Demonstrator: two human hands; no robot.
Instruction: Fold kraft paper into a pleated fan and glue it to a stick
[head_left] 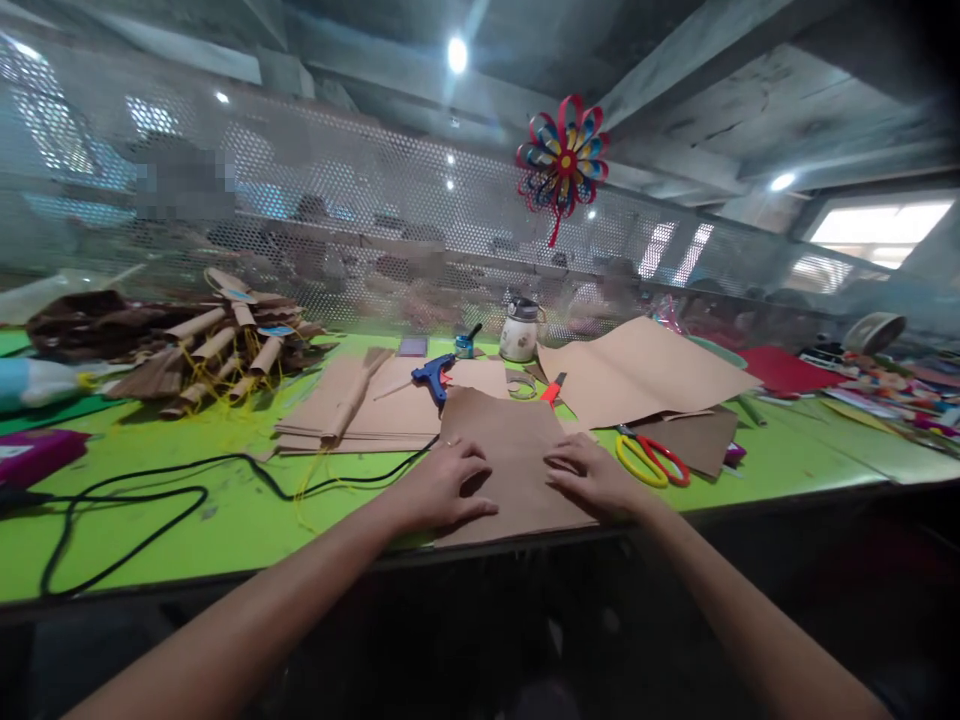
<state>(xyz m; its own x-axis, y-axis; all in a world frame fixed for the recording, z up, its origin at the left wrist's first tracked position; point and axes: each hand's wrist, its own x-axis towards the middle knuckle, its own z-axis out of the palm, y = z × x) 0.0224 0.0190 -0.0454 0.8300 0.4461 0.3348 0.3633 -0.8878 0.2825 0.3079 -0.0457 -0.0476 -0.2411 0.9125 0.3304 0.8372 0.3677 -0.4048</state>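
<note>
A sheet of brown kraft paper (514, 450) lies at the front edge of the green table, between my two hands. My left hand (450, 485) rests on its left side, fingers spread and pointing inward. On the right side lies my right hand (592, 473), its fingers stretched across the paper's edge. Neither hand grips anything. Just beyond the sheet, a blue glue gun (433, 378) sits on a stack of brown paper (397, 415). An orange utility knife (553, 389) is behind the sheet, and scissors with yellow and red handles (651, 460) lie right of my right hand.
A black cable (247, 460) loops over the green table (247, 540) at left. Rolled paper pieces with yellow string (225, 345) are heaped behind it. A lidded white bottle (519, 330), tape roll (520, 385) and large kraft sheet (649, 372) stand or lie farther back. A perforated screen (360, 190) rises behind.
</note>
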